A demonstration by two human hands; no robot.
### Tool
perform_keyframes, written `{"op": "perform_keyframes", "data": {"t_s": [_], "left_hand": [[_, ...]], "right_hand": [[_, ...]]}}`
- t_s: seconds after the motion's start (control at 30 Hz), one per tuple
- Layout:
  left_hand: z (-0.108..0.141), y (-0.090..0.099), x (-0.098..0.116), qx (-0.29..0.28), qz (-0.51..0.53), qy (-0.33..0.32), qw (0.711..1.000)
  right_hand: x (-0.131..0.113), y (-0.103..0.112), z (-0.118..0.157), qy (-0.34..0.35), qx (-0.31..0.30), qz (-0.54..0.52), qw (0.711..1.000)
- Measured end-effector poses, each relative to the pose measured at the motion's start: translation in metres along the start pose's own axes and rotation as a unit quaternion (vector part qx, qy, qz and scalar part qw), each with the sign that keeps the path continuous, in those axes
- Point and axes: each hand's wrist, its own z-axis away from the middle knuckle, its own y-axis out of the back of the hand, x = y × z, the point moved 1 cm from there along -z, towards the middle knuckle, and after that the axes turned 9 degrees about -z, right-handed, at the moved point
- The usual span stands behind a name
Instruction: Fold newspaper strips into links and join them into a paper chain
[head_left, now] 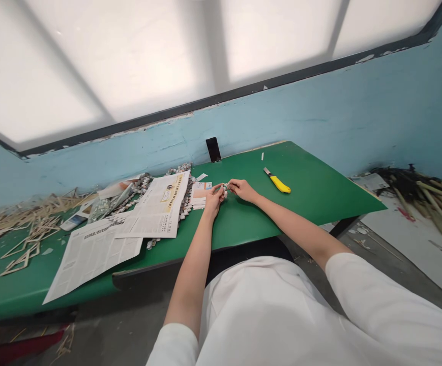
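Head view: my left fingers (215,190) and right fingers (235,182) pinch a small paper piece (226,194); uneven tugging could loosen it, or a slip hit the yellow-handled tool (279,183) at three o'clock.

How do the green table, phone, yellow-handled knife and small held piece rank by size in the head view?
1. Green table
2. Phone and yellow-handled knife: too alike to rank
3. Small held piece, partly covered
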Motion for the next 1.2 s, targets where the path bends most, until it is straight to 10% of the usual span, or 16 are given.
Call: {"op": "perform_keyframes", "data": {"t_s": [1.2], "left_hand": [[-0.002, -0.001, -0.006, -0.022, -0.097, -0.055, 0.994]], "right_hand": [[0.016, 0.004, -0.006, 0.009, -0.027, -0.032, 0.999]]}}
